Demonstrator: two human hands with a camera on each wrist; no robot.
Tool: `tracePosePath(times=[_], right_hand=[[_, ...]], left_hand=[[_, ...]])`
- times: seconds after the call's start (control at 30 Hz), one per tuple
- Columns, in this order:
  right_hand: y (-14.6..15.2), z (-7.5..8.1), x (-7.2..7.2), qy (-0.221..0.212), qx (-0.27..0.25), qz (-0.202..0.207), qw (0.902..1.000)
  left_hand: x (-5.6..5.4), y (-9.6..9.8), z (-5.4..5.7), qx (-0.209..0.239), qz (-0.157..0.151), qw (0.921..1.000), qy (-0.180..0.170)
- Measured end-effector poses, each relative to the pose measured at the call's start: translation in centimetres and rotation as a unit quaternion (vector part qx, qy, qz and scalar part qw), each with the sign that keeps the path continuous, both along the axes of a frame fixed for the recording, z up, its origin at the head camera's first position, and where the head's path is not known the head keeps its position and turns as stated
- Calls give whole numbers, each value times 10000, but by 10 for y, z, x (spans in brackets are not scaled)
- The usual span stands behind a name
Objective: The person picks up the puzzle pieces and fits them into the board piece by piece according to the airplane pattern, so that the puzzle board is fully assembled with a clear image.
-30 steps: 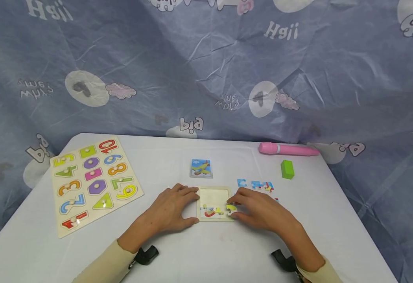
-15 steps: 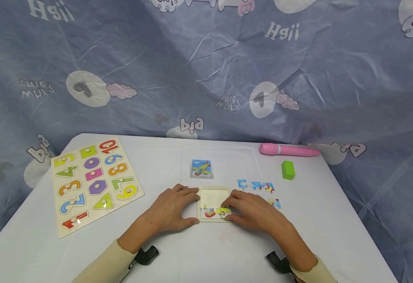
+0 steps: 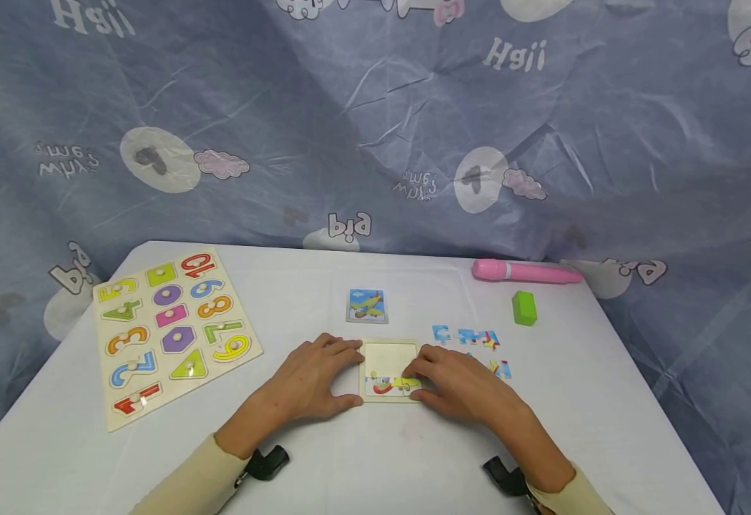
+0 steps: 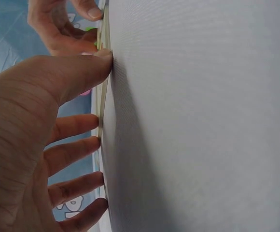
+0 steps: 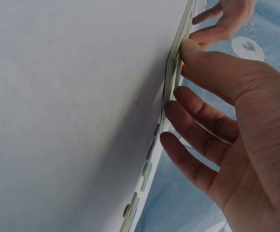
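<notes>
A small pale wooden puzzle tray lies flat on the table in the head view, with joined picture pieces along its near edge. My left hand rests against the tray's left side, fingers and thumb extended, as the left wrist view also shows. My right hand pinches a yellow jigsaw piece between thumb and finger at the tray's lower right corner. The fingers partly cover that piece. Several loose jigsaw pieces lie beyond the right hand, some partly hidden by it.
Behind the tray is a small airplane picture. To the left lies a number-and-shape board. A green block and a pink pen-shaped stick lie at the back right. A printed cloth hangs behind the white table.
My right hand has moved left with the yellow piece, from the tray's right rim into its lower right corner, where the piece now lies flatter. The left hand stays put.
</notes>
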State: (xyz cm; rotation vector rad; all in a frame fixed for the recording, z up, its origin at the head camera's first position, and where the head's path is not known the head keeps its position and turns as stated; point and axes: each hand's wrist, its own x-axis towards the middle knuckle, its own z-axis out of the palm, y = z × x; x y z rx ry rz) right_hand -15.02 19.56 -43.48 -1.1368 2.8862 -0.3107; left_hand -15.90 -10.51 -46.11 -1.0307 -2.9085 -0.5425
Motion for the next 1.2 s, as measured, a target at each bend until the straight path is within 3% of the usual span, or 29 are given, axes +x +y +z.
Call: tracePosePath(times=[0.9,1.2], right_hand=[[-1,-1,2,17,-46,-54,10000],[16,11,-7,53,-90,-468,9988]], left_hand=[[-1,1,-1,1,-35,10000,48],[0,1,-1,-45,11,10000,80]])
